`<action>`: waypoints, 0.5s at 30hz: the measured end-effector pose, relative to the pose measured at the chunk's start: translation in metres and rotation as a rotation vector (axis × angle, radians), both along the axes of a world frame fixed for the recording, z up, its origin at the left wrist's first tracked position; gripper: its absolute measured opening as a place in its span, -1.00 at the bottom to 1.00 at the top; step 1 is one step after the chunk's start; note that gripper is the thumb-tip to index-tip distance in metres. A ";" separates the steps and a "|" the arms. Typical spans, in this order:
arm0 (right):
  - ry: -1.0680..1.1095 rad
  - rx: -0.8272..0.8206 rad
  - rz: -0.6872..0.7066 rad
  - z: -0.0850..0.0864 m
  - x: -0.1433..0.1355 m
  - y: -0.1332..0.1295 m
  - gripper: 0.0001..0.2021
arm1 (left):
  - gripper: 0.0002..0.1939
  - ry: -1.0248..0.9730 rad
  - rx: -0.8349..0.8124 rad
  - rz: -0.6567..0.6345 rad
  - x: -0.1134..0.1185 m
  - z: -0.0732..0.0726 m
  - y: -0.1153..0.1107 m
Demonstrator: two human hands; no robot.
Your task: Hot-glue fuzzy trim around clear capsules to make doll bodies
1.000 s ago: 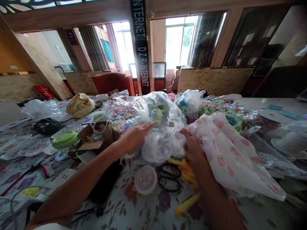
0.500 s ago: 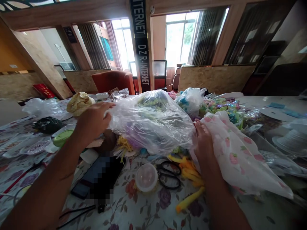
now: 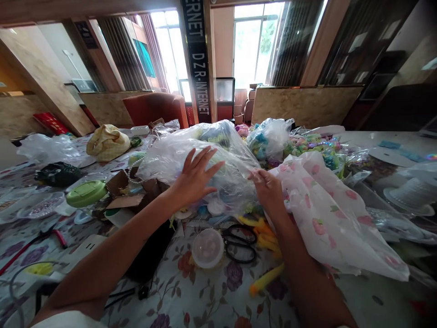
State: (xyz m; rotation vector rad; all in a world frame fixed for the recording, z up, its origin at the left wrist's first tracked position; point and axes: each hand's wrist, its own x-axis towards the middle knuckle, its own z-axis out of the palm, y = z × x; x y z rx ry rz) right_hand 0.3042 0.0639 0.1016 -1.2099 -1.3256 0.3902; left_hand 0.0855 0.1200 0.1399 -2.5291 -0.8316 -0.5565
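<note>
Flower-patterned and crowded, the desk carries a clear plastic bag, lying rumpled across the heap. Handling its thin film seems the step in hand: the right hand has its grip clamped on the bag's right edge, while the left hand spreads its fingers apart over the front (contact there is hard to tell). Any next move probably calls for a light, sure pinch. Nearer than the bag sit a round lidded tub and scissors; right of it, a strawberry-print bag.
</note>
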 end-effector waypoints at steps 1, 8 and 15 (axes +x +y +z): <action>0.192 -0.008 0.061 0.008 0.001 0.002 -0.74 | -0.21 0.000 -0.014 0.031 -0.001 0.002 0.001; 1.176 0.099 0.344 0.065 0.030 0.023 -0.77 | -0.81 0.131 0.035 0.016 -0.020 0.005 -0.016; 0.595 0.258 -0.008 0.046 0.051 0.039 -0.60 | -0.84 0.368 -0.345 -0.064 -0.037 -0.009 -0.055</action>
